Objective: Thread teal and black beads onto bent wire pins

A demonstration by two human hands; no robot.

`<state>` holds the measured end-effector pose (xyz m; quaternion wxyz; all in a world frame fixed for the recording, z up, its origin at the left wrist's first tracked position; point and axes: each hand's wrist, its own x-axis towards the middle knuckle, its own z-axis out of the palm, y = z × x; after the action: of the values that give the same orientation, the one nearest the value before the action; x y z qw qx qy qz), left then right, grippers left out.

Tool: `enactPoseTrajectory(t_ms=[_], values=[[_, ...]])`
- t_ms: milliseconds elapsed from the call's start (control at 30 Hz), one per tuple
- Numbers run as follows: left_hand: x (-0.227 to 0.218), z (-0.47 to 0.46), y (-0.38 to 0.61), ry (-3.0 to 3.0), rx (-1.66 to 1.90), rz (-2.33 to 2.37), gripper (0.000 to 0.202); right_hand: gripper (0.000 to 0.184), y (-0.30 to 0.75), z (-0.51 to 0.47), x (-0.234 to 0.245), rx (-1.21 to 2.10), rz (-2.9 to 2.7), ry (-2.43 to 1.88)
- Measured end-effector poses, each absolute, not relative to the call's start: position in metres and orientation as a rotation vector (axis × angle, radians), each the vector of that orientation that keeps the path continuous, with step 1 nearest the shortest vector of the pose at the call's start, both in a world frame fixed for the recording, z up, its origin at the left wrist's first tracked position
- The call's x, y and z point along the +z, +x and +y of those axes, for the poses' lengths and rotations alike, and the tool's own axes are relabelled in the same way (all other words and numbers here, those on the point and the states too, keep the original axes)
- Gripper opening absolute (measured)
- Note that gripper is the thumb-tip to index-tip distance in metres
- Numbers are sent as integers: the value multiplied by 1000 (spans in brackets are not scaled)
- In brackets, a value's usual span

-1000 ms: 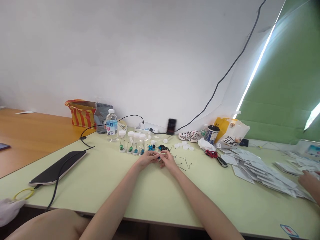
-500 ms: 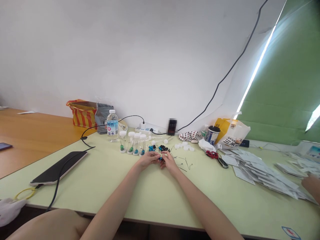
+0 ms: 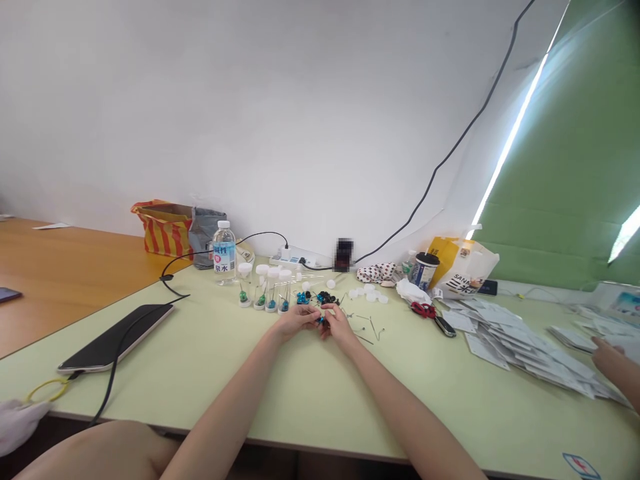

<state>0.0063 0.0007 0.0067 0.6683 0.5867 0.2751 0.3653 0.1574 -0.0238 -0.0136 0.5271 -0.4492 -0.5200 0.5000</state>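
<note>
My left hand (image 3: 299,320) and my right hand (image 3: 336,323) meet over the table, fingers closed around a small blue piece (image 3: 321,320). Its exact kind is too small to tell, and the fingers cover most of it. Just beyond the hands lie a heap of small black pieces (image 3: 328,299) and some shiny blue pieces (image 3: 303,298). To the left stand several clear tubes with white caps (image 3: 285,275), with green or blue pieces at their bottoms. Thin wire-like stems (image 3: 374,328) lie right of my right hand.
Loose white caps (image 3: 369,291), red-handled scissors (image 3: 423,309) and a pile of white paper packets (image 3: 520,343) lie to the right. Another person's hand (image 3: 616,365) is at the far right. A water bottle (image 3: 225,255), a tablet (image 3: 117,337) and a black cable (image 3: 116,373) are on the left.
Both my hands stay almost in place around the small blue piece. The other person's hand at the far right has moved further into view over the packets.
</note>
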Motion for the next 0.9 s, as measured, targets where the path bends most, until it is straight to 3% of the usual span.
enactPoseTrajectory(t_ms=[900], values=[[6, 2, 5, 1286, 830, 632, 28, 37, 157, -24, -11, 1130, -1284, -1048]])
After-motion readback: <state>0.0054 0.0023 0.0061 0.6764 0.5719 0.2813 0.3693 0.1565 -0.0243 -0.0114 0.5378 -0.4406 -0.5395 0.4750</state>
